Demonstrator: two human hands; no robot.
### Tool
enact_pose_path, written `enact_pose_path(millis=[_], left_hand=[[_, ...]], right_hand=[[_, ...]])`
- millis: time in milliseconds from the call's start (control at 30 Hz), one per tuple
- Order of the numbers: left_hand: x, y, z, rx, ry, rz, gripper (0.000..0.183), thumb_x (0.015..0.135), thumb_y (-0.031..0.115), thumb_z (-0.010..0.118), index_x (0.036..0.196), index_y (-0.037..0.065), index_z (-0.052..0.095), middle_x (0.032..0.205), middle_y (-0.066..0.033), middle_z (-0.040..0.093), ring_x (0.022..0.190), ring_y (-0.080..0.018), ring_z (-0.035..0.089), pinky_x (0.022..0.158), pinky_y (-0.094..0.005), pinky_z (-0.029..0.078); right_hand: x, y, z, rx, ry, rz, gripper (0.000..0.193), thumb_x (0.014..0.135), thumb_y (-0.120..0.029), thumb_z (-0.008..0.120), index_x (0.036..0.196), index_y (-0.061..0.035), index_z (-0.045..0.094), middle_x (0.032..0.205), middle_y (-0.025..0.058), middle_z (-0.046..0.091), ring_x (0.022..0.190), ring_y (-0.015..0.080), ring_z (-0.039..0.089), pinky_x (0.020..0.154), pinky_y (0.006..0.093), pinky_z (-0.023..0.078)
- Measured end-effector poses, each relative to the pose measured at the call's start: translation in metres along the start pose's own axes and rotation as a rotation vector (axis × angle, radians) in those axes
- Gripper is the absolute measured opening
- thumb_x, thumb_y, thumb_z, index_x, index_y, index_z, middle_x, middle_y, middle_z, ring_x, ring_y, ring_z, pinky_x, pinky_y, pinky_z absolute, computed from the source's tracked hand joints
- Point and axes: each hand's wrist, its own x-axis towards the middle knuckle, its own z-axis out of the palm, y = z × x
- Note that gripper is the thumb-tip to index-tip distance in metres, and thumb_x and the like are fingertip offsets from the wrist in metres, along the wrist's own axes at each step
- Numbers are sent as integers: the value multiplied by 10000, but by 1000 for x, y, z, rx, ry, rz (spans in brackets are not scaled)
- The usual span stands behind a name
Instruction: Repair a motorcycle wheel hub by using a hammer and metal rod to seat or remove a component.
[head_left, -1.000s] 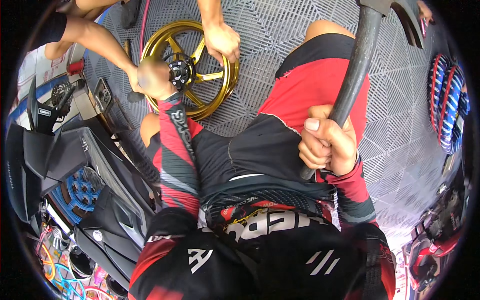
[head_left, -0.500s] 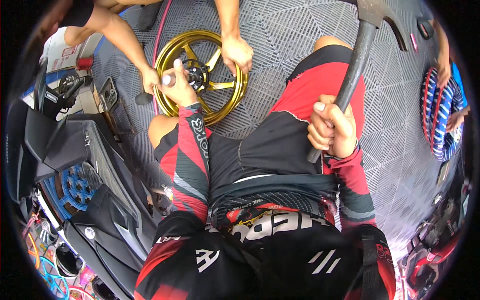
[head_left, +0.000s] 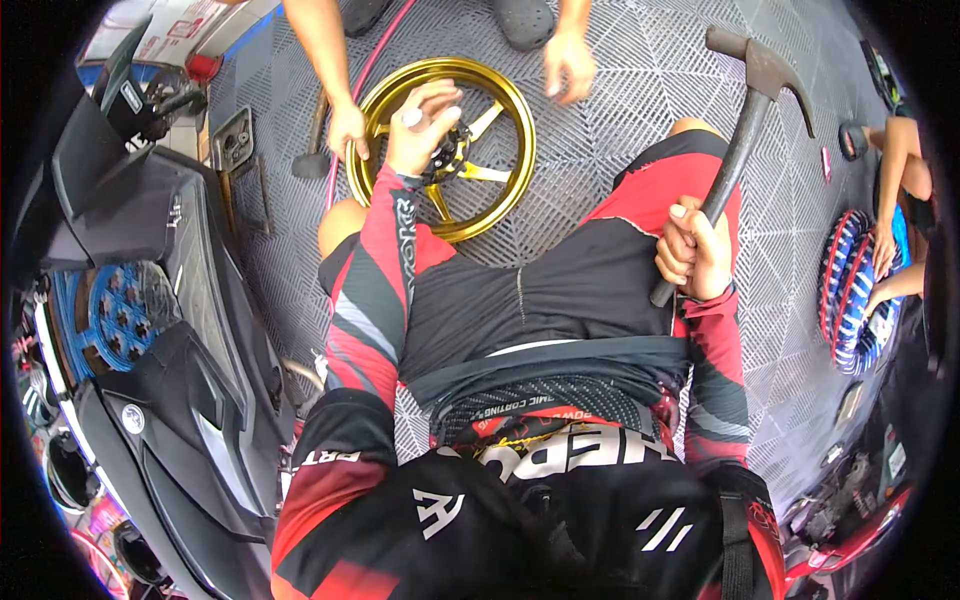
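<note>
My right hand (head_left: 695,250) is closed low on the handle of a claw hammer (head_left: 738,150), raised above my right thigh with its head up. My left hand (head_left: 422,130) hangs over the hub of a gold spoked wheel rim (head_left: 518,180) that lies flat on the floor between my knees. Its fingers are stretched loosely, and the pale end of a short metal rod (head_left: 412,117) shows in the crook of the thumb; the rest of the rod is hidden. Another person's hand (head_left: 348,132) touches the rim's left edge. That person's other hand (head_left: 568,68) hovers apart from it.
A dark-headed mallet (head_left: 312,165) and a small metal tray (head_left: 234,138) lie left of the rim, near a pink hose (head_left: 385,40). A black scooter (head_left: 200,420) stands close along my left side. At the right, another person's hands hold wrapped striped tyres (head_left: 850,290) on the grey grid floor.
The other person's right-side hand has let go of the rim and moved right. My left hand has loosened and its fingers have straightened. The hammer stays raised.
</note>
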Motion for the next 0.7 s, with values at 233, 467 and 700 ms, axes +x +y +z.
enact_pose_path(millis=[233, 467, 700], left_hand=[[5, -15, -6, 74, 76, -159, 216, 843, 155, 661, 688, 6, 646, 629, -60, 655, 622, -128, 622, 621, -278, 485], [6, -26, -1, 65, 287, 15, 317, 836, 116, 635, 552, 54, 507, 496, -17, 543, 442, -107, 524, 457, -263, 422], [5, -19, 2, 72, 107, -70, 325, 800, 201, 723, 557, 81, 544, 531, 5, 561, 476, -71, 504, 480, -234, 387]], right_hand=[[5, 4, 14, -236, 13, 2, 339, 898, -140, 521, 615, -118, 335, 452, -26, 275, 316, 58, 221, 297, 239, 155], [23, 7, 22, -332, 18, 40, 333, 880, -140, 538, 610, -116, 344, 456, -33, 273, 313, 60, 214, 294, 245, 158], [20, 9, 22, -311, 24, 18, 331, 884, -136, 528, 611, -115, 342, 461, -36, 266, 319, 54, 200, 294, 245, 151]])
